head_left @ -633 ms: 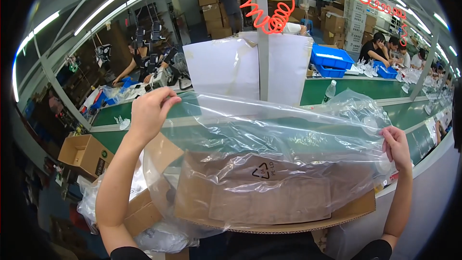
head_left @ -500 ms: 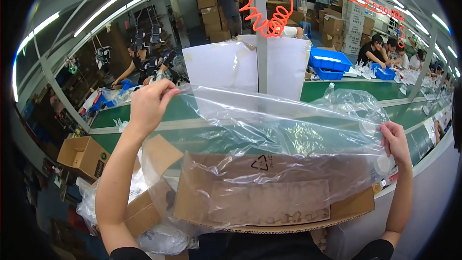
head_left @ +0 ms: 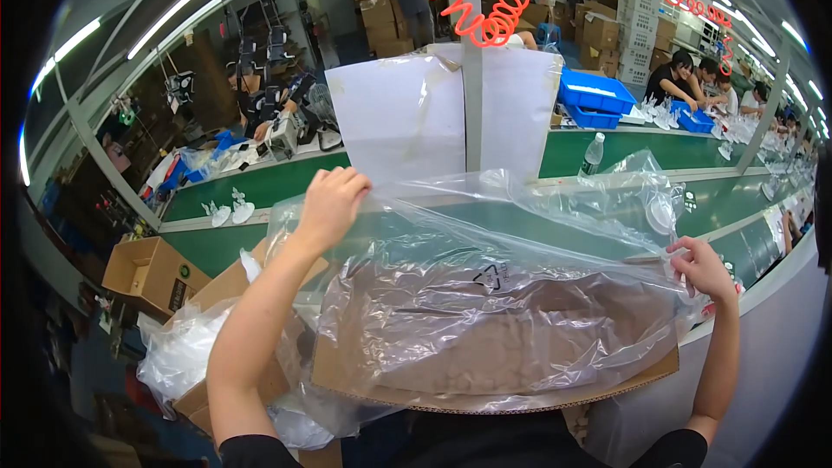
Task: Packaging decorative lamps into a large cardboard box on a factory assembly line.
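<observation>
A large clear plastic bag [head_left: 407, 230] is stretched between my hands over an open cardboard box [head_left: 555, 403]. My left hand [head_left: 334, 208] pinches the bag's edge above the box's far left side. On the right, my right hand [head_left: 704, 270] grips the other end of the edge, fingers closed. The bag's lower part sags into the box and lies wrinkled over its inside. Through the film, the brown bottom shows dimly. A recycling mark is printed on the film.
Beyond the box runs a green conveyor belt [head_left: 312, 175] with a clear bottle [head_left: 593, 154] and small clear plastic parts [head_left: 232, 210]. White boards [head_left: 403, 117] stand behind, near blue bins [head_left: 596, 95]. Left are a smaller box [head_left: 152, 273] and bagged white items [head_left: 186, 342]. Co-workers sit far right.
My left hand has moved right and slightly down, bringing my hands closer together. The right hand has dropped a little. The bag has slackened and sunk further into the box.
</observation>
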Motion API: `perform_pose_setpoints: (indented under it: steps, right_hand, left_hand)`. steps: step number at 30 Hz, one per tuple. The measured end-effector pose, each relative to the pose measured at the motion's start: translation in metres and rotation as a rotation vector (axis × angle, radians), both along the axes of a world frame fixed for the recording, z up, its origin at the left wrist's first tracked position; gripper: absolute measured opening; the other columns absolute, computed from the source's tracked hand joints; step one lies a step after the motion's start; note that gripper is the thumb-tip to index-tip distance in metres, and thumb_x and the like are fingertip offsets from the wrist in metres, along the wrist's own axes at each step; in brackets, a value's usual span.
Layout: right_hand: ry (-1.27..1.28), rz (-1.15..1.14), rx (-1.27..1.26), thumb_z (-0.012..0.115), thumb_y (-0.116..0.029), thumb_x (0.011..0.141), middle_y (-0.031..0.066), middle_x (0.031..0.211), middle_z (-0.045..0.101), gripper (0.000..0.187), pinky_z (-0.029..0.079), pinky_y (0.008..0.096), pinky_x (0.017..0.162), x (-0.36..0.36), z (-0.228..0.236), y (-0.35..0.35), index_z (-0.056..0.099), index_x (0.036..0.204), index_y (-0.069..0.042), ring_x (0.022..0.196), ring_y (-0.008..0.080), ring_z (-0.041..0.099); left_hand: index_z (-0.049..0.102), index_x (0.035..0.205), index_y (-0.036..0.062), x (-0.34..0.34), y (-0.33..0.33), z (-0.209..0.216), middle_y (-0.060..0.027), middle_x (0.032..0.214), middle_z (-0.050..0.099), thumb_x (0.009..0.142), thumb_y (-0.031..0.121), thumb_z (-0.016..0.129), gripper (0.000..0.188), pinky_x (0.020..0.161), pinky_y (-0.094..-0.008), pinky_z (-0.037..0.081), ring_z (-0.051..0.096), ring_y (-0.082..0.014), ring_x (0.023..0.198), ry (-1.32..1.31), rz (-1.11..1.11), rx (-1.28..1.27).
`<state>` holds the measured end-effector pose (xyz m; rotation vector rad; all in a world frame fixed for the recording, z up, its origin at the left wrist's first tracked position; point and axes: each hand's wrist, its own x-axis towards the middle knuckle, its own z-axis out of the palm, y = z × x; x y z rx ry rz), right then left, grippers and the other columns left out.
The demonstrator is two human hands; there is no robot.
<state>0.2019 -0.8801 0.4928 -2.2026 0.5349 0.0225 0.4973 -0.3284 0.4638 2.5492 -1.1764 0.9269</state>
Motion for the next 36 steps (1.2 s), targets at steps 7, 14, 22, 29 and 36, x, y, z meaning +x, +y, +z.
perform_pose_setpoints:
  steps: [7,14,22,29,36]
  right_hand:
    - [0.151,0.165,-0.477,0.074,-0.011,0.083,0.0154,0.072,0.071,0.039,0.052,0.0389,0.055,-0.021,-0.031,-0.037,0.063,0.118,0.000,0.056,0.0266,0.067]
    - [0.230,0.203,-0.640,0.078,-0.016,0.080,0.0174,0.088,0.073,0.050,0.054,0.0463,0.077,-0.036,-0.036,-0.026,0.061,0.125,-0.002,0.086,0.0371,0.071]
    - [-0.434,0.636,-0.658,0.084,-0.043,0.077,0.0135,0.116,0.069,0.059,0.048,0.0416,0.099,-0.079,0.029,0.081,0.064,0.121,-0.008,0.111,0.0351,0.063]
    - [0.063,0.724,-0.596,0.085,-0.035,0.076,0.0047,0.104,0.072,0.034,0.052,0.0393,0.086,-0.085,-0.007,0.091,0.074,0.099,-0.012,0.097,0.0267,0.068]
    - [0.149,0.608,-0.270,0.086,-0.019,0.079,0.0028,0.083,0.073,0.014,0.053,0.0321,0.060,-0.110,0.006,0.037,0.078,0.088,-0.011,0.072,0.0200,0.069]
  left_hand:
    - [0.067,0.096,0.0075,0.012,-0.025,-0.056,-0.0054,0.093,0.066,0.091,0.010,0.069,0.006,0.085,-0.0408,0.048,0.064,-0.0260,0.094,0.156,-0.051,-0.068]
    - [0.067,0.107,0.0059,-0.020,-0.042,-0.004,-0.0100,0.108,0.064,0.090,0.010,0.071,0.018,0.084,-0.0422,0.050,0.062,-0.0325,0.101,0.007,-0.229,-0.121]
    - [0.072,0.116,0.0124,-0.208,-0.002,0.085,-0.0038,0.115,0.071,0.085,0.046,0.075,0.046,0.086,-0.0335,0.049,0.067,-0.0218,0.106,0.590,-0.609,0.553]
    - [0.064,0.127,0.0115,-0.223,0.017,0.026,-0.0052,0.124,0.068,0.089,0.028,0.069,0.042,0.106,-0.0420,0.047,0.063,-0.0227,0.122,0.510,-0.371,0.801]
    - [0.071,0.123,0.0118,-0.190,0.061,0.030,-0.0031,0.141,0.064,0.073,-0.009,0.063,0.055,0.122,-0.0503,0.037,0.056,-0.0232,0.137,0.889,-0.202,0.410]
